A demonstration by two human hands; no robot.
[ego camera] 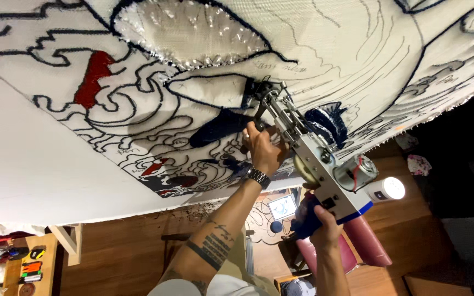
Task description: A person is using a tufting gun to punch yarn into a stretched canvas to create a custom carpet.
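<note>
Up against a large white stretched cloth [39, 164] marked with black line drawings, a grey metal tufting gun [325, 164] sits just right of the frame's centre, its needle end [264, 96] touching the fabric near a dark navy tufted patch [220, 129]. Both hands are on the tool. The left hand [263, 151], with a dark metal wristwatch [258, 176] on the wrist and tattoos along the forearm, is wrapped closed around the front handle of the gun, close to the cloth. The right hand [323, 227], lower in the frame, is clenched around the blue rear grip [304, 219] beneath the gun's body. A small silver motor [356, 171] sticks out on the gun's right side.

On the cloth, a red tufted shape [91, 77] lies at the upper left, and a pale, bare oval area [193, 33] edged with white loops sits at the top centre. Below, a wooden floor [122, 252] shows, with a small wooden table [28, 263] holding coloured odds and ends at the lower left corner.
</note>
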